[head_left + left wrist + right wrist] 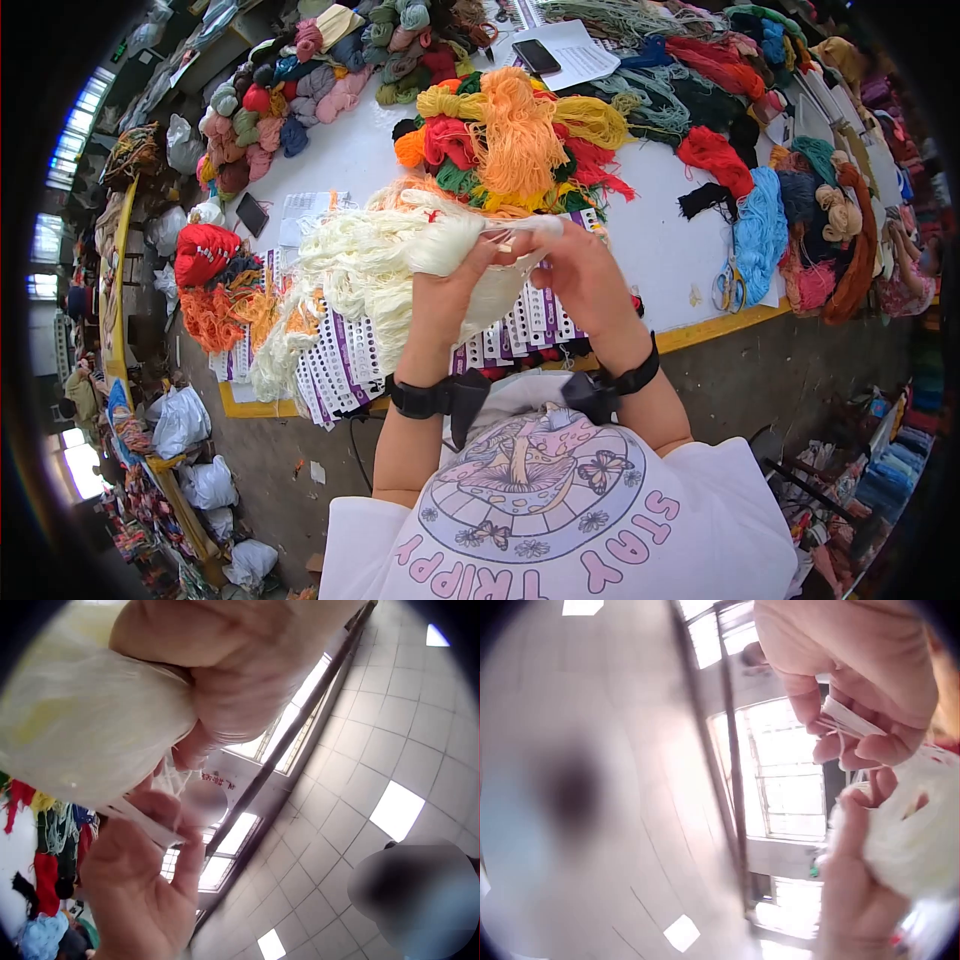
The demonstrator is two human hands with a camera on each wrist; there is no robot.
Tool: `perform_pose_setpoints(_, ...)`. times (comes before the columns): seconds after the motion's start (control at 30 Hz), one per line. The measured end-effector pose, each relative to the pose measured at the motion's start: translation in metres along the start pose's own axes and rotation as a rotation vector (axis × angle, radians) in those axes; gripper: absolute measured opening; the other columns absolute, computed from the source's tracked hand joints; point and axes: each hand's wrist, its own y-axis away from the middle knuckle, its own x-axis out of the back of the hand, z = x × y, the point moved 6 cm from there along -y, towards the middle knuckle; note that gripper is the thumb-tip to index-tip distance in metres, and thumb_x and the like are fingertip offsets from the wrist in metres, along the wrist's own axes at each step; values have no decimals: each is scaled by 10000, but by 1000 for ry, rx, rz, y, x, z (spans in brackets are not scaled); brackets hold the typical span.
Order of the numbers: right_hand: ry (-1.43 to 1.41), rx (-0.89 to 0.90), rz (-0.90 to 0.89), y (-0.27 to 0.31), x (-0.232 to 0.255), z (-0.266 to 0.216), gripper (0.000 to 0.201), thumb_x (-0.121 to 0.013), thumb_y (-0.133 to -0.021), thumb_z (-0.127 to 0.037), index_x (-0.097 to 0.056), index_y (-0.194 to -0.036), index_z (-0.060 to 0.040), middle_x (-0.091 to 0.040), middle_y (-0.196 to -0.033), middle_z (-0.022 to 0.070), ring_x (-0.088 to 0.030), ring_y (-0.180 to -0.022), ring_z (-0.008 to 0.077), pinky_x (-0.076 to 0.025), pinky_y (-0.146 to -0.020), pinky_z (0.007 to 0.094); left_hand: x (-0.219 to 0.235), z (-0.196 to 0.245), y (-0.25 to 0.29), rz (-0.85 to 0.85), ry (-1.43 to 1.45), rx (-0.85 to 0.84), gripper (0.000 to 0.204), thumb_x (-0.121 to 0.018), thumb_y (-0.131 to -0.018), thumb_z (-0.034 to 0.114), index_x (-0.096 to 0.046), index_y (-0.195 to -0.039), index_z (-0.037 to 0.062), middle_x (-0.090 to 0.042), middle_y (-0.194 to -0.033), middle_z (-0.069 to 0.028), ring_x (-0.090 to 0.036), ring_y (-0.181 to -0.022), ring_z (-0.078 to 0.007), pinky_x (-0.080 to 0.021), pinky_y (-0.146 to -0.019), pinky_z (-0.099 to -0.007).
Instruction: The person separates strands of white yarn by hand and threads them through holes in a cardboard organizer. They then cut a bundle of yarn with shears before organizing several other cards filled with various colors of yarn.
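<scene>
A cream yarn skein [447, 243] is held up over the table at chest height. My left hand [445, 300] grips it, thumb upward, and the skein's bulk bulges beside that hand in the left wrist view. Close by on the right, my right hand [592, 285] pinches a few white strands [845, 718] drawn out from the skein, its fingers curled around them. Both sets of fingertips are near each other in the right wrist view. More cream yarn [350, 265] lies in a loose heap on the table just beyond and left of the hands.
Purple-and-white punched cards [345, 365] line the table's near edge under the cream heap. An orange skein [517, 130] tops a coloured yarn pile ahead. Scissors [733, 285] lie by blue yarn [760, 225] at right. Phones [537, 56] and papers lie farther back.
</scene>
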Motion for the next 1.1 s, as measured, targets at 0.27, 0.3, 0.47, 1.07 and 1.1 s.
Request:
perform_pose_setpoints(0.27, 520, 229, 491, 16, 137, -74, 187, -518, -844, -201, -582, -938, -53, -596, -965, 24, -533, -857, 78, -421, -598, 202, 121, -4, 12, -382, 1361, 72, 222, -434, -907, 279, -529, -978, 91, -580, -915, 0, -501, -503, -42, -426, -681, -293)
perform_pose_setpoints(0.3, 155, 244, 389, 18, 145, -78, 185, -491, -855, -189, -570, -937, -44, -580, -997, 41, -519, -934, 120, -435, -614, 215, 147, -9, 16, -282, 1245, 41, 231, -452, -900, 265, -537, -1020, 87, -551, -1092, -28, -510, -528, -33, -428, -698, -295)
perform_pose_setpoints(0.47, -678, 349, 154, 38, 250, -92, 170, -444, -861, -133, -512, -909, 14, -533, -954, 87, -498, -930, 177, -432, -543, 221, 253, -30, 18, -5, 400, 389, 244, -547, -843, 161, -524, -1062, 56, -563, -1084, -61, -427, -519, -42, -411, -585, -220)
perform_pose_setpoints(1.07, 460, 480, 826, 124, 394, -163, 104, -485, -845, -203, -508, -823, -104, -459, -651, -45, -432, -528, 44, -365, -440, 189, 164, 3, 10, -531, 663, -135, 700, -672, -631, 567, -516, -1064, 40, -484, -732, -40, -448, -663, -154, -406, -555, -316)
perform_pose_setpoints(1.1, 526, 377, 711, 91, 367, -118, 124, -499, -850, -219, -533, -840, -101, -456, -634, -46, -434, -513, 34, -381, -436, 188, 123, -41, 6, -633, 437, -69, 658, -610, -661, 612, -537, -951, 26, -537, -872, -94, -479, -757, -194, -436, -603, -366)
